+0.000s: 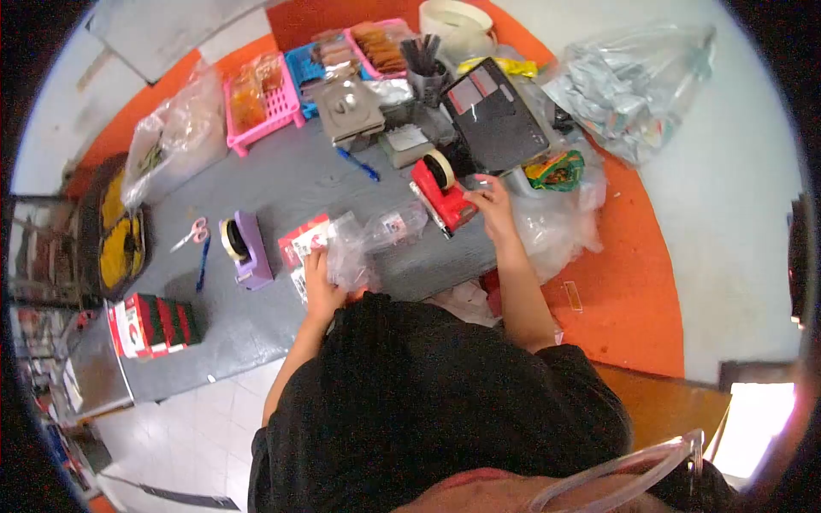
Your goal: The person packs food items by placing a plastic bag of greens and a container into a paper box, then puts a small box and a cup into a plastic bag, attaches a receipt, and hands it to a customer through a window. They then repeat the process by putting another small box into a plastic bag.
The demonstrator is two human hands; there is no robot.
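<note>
Small packing workshop, grey table (282, 184) with tape dispensers (442, 190), snack baskets (274, 98), plastic bags (629, 81)

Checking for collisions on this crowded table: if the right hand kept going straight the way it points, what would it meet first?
The right hand already touches the red tape dispenser. Going straight on, it would likely meet the black flat box just beyond, though depth is unclear from this view.

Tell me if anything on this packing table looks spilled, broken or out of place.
Nothing stands out. The left hand holds a clear packet, the right hand rests at the red tape dispenser. The purple dispenser and scissors lie loose on the grey table.
</note>
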